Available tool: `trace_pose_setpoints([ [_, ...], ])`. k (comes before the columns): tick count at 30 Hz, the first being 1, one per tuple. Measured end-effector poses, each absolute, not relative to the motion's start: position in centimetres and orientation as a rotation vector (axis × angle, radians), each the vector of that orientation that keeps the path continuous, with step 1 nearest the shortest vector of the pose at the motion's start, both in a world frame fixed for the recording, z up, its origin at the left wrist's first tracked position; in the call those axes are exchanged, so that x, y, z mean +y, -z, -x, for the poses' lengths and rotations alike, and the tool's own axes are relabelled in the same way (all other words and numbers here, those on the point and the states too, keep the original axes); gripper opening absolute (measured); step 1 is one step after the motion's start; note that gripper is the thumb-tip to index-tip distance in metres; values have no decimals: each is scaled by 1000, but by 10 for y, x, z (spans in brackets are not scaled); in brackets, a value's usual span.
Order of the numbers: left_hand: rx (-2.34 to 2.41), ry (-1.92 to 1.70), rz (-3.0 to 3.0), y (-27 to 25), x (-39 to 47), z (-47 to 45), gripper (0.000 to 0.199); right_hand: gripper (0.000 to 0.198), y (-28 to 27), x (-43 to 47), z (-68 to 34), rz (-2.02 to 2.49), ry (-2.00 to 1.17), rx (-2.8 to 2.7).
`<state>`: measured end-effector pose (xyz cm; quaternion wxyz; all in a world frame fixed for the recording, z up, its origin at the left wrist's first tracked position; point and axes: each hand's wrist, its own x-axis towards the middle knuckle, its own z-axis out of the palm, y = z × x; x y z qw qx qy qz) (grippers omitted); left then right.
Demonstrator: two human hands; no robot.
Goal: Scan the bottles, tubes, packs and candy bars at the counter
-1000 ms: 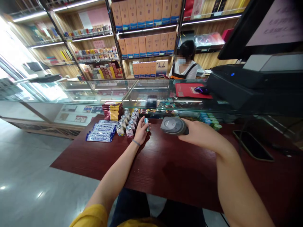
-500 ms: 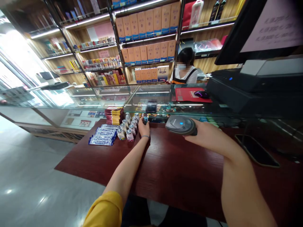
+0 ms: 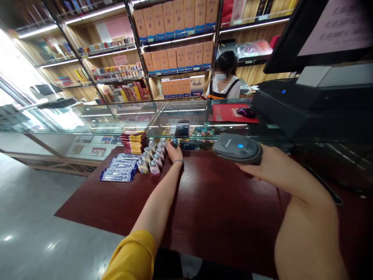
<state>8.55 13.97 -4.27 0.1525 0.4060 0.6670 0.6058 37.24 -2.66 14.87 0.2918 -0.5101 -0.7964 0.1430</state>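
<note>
Beside left hand [image 3: 175, 153], small jars [image 3: 157, 159]; whether hand grips anything, cannot tell. Right hand [image 3: 269, 161] gripping grey scanner [image 3: 237, 149].

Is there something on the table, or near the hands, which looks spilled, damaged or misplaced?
Nothing stands out as odd. The jars stand upright in two rows beside the stacked packets; the blue-and-white sachets overlap slightly unevenly. The right hand holds the scanner above the table.
</note>
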Motion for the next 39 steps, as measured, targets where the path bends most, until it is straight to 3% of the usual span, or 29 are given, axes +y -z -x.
trace_pose_setpoints([
  [20, 1921, -1780, -1194, 51, 141, -83, 46, 41, -159, -36, -384, 1494, -466, -1906],
  [31, 1835, -1857, -1480, 51, 98, -102, 81, 28, -164, -48, -416, 1594, -597, -1745],
  [39, 1237, -1702, -1810, 48, 69, -196, 61, 24, -174, -67, -442, 1661, -578, -1592],
])
